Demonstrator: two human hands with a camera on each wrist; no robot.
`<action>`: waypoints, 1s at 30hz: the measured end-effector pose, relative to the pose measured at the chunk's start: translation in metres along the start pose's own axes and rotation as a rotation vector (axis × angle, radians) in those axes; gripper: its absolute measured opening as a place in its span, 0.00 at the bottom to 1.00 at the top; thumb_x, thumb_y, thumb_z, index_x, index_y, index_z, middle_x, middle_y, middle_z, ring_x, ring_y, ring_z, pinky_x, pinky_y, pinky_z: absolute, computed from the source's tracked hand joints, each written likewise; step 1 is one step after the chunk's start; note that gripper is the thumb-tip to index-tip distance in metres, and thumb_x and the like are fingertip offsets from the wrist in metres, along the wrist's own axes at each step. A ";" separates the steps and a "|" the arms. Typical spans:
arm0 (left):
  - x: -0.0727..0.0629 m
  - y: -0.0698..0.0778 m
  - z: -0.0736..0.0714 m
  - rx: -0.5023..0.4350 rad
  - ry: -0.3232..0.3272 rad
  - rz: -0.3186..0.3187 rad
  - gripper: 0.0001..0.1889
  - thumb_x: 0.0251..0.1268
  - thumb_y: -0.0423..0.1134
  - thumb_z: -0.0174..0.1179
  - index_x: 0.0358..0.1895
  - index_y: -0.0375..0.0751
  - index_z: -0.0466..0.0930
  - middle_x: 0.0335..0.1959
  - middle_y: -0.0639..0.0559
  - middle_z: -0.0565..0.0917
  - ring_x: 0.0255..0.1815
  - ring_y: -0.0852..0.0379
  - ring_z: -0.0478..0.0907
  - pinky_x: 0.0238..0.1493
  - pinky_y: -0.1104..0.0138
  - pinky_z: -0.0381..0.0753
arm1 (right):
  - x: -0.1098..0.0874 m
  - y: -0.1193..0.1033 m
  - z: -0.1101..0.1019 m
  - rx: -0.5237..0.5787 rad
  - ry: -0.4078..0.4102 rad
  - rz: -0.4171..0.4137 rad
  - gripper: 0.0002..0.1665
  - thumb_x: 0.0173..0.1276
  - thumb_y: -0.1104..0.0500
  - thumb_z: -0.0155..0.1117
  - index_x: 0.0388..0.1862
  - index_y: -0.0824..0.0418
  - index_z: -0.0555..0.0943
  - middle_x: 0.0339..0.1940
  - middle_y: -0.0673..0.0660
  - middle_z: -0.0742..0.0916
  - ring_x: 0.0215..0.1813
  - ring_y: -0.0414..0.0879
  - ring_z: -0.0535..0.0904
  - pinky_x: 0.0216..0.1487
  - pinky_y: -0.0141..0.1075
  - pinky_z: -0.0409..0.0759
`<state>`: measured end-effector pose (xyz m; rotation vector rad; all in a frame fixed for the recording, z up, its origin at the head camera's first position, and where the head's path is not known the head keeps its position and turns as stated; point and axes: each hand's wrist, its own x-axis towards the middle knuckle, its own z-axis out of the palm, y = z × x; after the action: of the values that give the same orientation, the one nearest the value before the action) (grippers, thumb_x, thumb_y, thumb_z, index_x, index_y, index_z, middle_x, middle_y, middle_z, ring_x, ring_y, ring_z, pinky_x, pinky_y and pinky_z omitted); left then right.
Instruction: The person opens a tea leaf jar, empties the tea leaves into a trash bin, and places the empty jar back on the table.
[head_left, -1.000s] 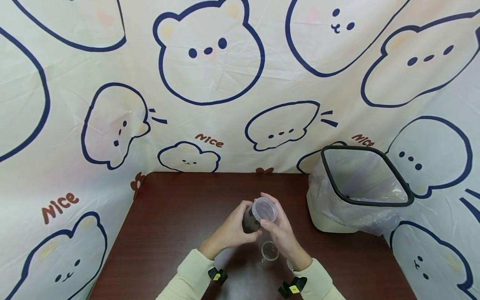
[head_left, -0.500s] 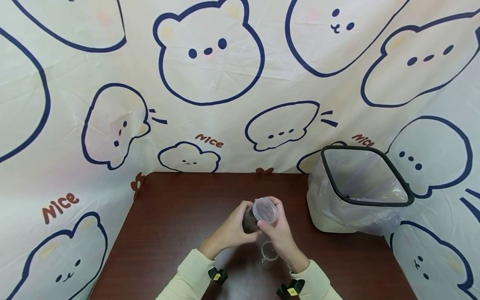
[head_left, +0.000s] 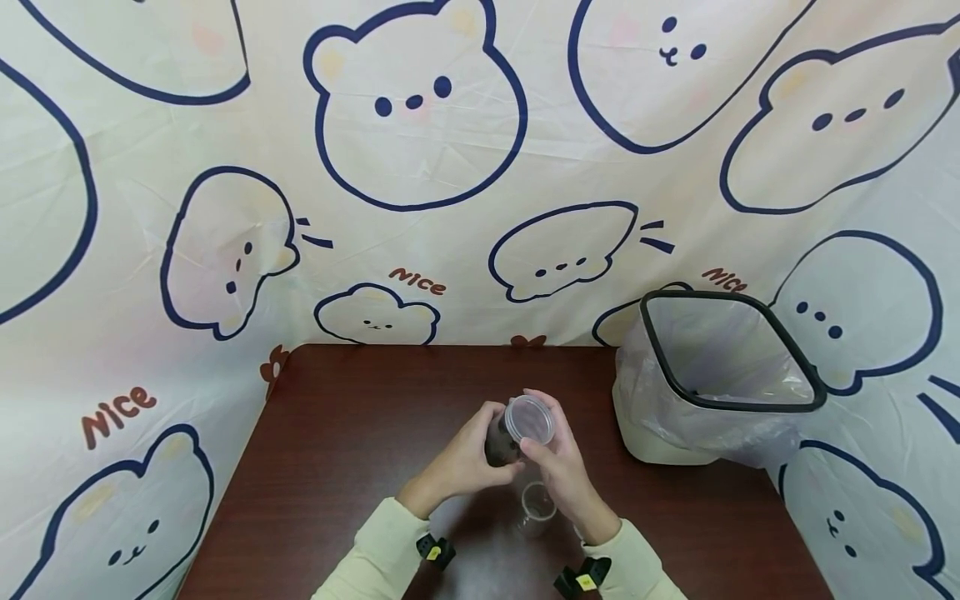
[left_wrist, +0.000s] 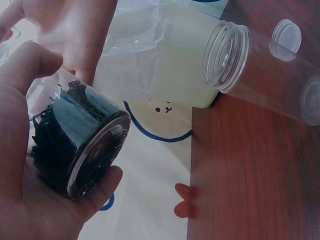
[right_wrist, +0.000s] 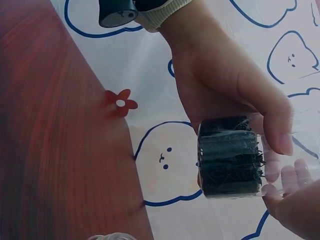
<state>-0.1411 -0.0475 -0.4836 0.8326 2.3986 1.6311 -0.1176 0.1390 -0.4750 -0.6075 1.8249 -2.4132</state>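
Observation:
A clear plastic jar (head_left: 501,440) with dark, dried, shredded leaves in its base is held above the table, tilted. My left hand (head_left: 461,454) grips its body, thumb and fingers wrapped round the filled part. On the jar's far end sits a translucent lid (head_left: 529,419). My right hand (head_left: 566,467) holds this lid by its rim, the thumb at the near edge and fingers at the far side. Below the hands stands a second clear jar (head_left: 538,503), uncovered, with a threaded mouth. A loose lid (left_wrist: 286,36) lies beside it in the left wrist view.
A cream waste bin (head_left: 660,450) with a dark rim and a plastic bag liner stands at the right of the brown table (head_left: 360,400). A cloth (head_left: 420,167) printed with cartoon faces hangs behind and at both sides.
My right hand turns at the lid: its fingers drew in half a second ago and are now spread forward again. The left hand and the jar hold nearly still.

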 end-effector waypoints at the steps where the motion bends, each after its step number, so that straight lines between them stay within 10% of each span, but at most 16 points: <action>1: 0.000 0.000 0.000 0.002 0.000 -0.001 0.36 0.55 0.40 0.76 0.65 0.45 0.65 0.57 0.54 0.76 0.54 0.57 0.75 0.59 0.58 0.76 | 0.000 0.001 0.000 -0.004 0.000 -0.001 0.38 0.73 0.66 0.59 0.77 0.65 0.55 0.71 0.61 0.72 0.69 0.50 0.69 0.67 0.37 0.71; 30: -0.001 -0.002 0.001 0.007 -0.016 -0.021 0.37 0.56 0.40 0.75 0.65 0.45 0.64 0.58 0.54 0.74 0.55 0.57 0.74 0.60 0.58 0.76 | -0.002 0.007 0.000 -0.009 0.062 -0.023 0.37 0.69 0.64 0.67 0.70 0.66 0.59 0.70 0.67 0.74 0.68 0.50 0.72 0.66 0.37 0.71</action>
<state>-0.1403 -0.0476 -0.4857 0.8150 2.3959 1.6027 -0.1173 0.1374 -0.4822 -0.5635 1.8636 -2.4673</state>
